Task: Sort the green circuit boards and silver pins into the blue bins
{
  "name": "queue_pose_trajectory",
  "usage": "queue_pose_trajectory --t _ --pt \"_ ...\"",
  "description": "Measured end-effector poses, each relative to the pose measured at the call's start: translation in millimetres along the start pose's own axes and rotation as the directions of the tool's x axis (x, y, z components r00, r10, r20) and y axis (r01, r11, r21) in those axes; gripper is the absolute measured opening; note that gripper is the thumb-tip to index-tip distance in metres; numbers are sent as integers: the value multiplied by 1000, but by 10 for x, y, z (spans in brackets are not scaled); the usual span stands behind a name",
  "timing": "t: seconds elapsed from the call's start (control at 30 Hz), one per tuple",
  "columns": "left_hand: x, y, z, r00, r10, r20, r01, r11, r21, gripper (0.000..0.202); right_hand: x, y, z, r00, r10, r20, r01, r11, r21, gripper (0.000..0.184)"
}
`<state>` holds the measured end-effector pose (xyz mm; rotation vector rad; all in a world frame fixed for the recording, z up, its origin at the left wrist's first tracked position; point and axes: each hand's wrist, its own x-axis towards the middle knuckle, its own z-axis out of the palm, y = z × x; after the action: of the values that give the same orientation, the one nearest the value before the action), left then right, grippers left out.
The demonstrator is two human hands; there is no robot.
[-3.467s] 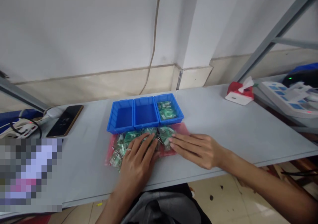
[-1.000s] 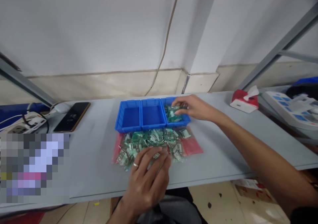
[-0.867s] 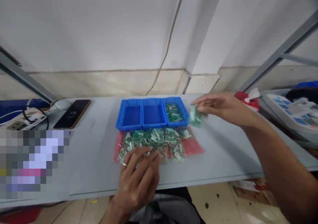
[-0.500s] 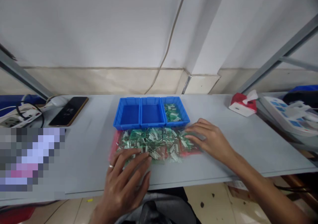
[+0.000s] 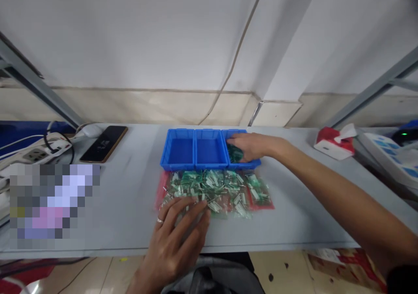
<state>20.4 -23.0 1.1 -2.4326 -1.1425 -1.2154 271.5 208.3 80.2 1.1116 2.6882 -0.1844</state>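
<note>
A row of three joined blue trays point(image 5: 209, 167) stands mid-table. The left and middle trays look empty; the right one holds small green parts in clear bags. My right hand point(image 5: 250, 146) reaches into that right tray, fingers curled over the green parts there. In front of the trays a heap of small green bagged parts point(image 5: 215, 192) lies on a red sheet point(image 5: 261, 202). My left hand point(image 5: 178, 237), a ring on one finger, rests flat at the heap's near left edge with fingers spread.
A dark phone point(image 5: 103, 143) lies at the back left beside a white power strip point(image 5: 32, 155) with cables. A red and white tissue box point(image 5: 333, 142) sits back right, a white device point(image 5: 388, 152) beyond it. The wall runs close behind the table.
My right hand left the heap's right side and went back up into the right tray. More green bags lie on the heap's right end. My left hand stayed at the heap's front.
</note>
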Motion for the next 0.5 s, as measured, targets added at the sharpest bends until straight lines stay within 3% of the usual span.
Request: queue_pose_trajectory --t 0.2,0.4,0.5 --pt "-20 -65 -110 998 -19 -67 16 999 -48 28 127 -11 59 999 48 24 -48 999 -21 76" --pt "-17 -117 -186 986 -101 -131 81 986 -146 31 111 -71 40 999 29 -15 -30 999 -45 43" --pt "24 -109 -243 976 -153 -154 117 969 -216 30 36 -47 -74 998 18 -58 -20 1000 -23 37"
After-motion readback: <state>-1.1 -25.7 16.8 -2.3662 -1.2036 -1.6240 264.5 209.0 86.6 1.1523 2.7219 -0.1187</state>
